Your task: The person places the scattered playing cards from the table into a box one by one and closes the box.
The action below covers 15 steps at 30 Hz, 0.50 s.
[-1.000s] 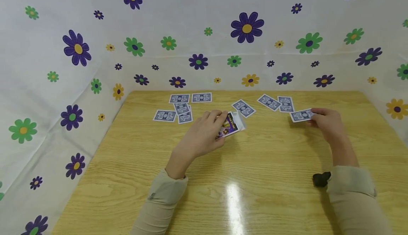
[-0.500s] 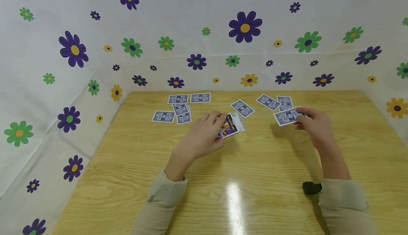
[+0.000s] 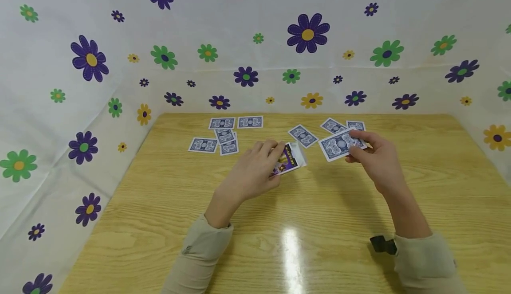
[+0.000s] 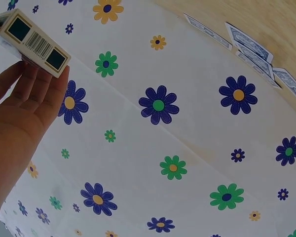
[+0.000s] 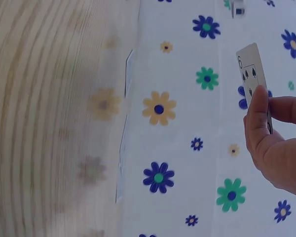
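My left hand point(image 3: 253, 167) grips a playing-card box point(image 3: 288, 158) with a purple front, its white end flap raised toward the right. A barcode shows on the side of that box point(image 4: 34, 43) in the left wrist view. My right hand point(image 3: 377, 161) pinches a playing card point(image 3: 338, 145) between thumb and fingers, blue back up, to the right of the box. From the right wrist view, the same card point(image 5: 250, 66) shows a six of spades on its face. It is held above the table and overlaps a card point(image 3: 332, 124) lying behind it.
Several face-down cards lie at the back left, one pair overlapping point(image 3: 225, 136). A single card point(image 3: 302, 135) sits just behind the box, and another point(image 3: 356, 125) at the back right. Flowered cloth point(image 3: 271, 54) walls the wooden table point(image 3: 327, 223). A black object point(image 3: 383, 244) adjoins my right cuff.
My right hand has moved left with its card, toward the box, and the card has lifted closer to the camera. My left hand stays in place with the box.
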{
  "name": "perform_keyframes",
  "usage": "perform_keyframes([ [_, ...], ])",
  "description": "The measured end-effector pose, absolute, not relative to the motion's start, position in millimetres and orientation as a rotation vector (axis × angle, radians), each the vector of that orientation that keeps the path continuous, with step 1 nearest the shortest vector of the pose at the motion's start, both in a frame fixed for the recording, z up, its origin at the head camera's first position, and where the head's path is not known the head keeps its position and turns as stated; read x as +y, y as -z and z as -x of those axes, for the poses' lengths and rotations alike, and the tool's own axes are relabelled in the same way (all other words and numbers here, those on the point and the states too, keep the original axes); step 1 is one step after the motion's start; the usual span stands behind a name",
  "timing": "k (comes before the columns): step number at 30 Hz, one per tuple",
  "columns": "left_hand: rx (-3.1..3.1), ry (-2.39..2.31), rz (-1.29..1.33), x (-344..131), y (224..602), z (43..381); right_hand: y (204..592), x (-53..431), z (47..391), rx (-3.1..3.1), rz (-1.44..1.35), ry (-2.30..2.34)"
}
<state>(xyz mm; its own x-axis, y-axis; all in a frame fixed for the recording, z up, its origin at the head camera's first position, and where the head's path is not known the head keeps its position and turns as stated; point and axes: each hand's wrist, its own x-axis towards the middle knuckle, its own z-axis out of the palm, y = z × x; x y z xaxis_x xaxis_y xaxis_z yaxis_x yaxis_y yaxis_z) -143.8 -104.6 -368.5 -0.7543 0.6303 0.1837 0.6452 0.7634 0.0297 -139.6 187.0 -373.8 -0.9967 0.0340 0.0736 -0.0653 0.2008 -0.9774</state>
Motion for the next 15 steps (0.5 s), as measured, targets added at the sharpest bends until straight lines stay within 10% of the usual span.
perform_keyframes([
  [15, -2.788, 0.112, 1.030, -102.8, 369.3, 143.1, 372.6, 153.1, 119.6, -2.296, -0.215, -1.830],
])
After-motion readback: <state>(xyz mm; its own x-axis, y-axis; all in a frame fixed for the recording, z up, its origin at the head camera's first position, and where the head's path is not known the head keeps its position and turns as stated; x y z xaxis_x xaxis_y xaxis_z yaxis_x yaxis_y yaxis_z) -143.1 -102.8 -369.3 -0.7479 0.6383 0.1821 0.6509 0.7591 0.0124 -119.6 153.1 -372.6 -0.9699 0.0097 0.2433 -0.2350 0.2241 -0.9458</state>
